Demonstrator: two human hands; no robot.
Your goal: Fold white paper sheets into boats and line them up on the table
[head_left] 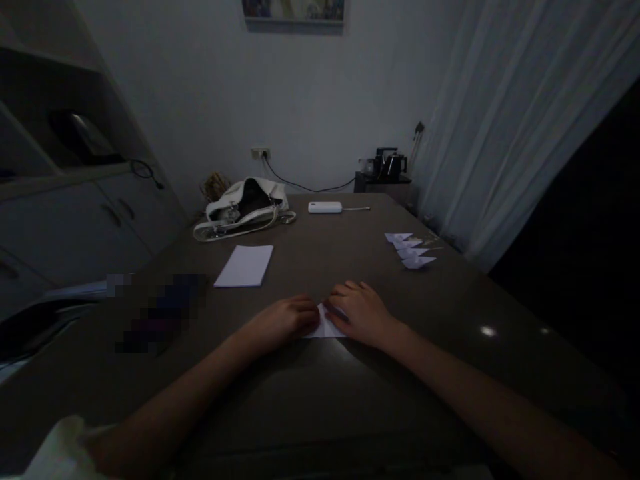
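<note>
A small piece of folded white paper (pixel 326 327) lies on the dark table in front of me, with a crease running down its middle. My left hand (pixel 287 321) grips its left side with curled fingers. On the right side, my right hand (pixel 361 313) is bent over the paper, its thumb and fingers pressing on it. Both hands hide much of the sheet. A stack of white paper (pixel 245 266) lies farther off to the left. Several folded white paper boats (pixel 419 263) stand in an overlapping row at the right.
Toward the table's (pixel 320 400) far end are a white handbag (pixel 250 203) and a white power bank (pixel 325 207) with a short cable. A blurred-out dark object (pixel 167 310) lies at left. A black kettle (pixel 394 167) stands beyond the table, beside a sheer curtain (pixel 480 120).
</note>
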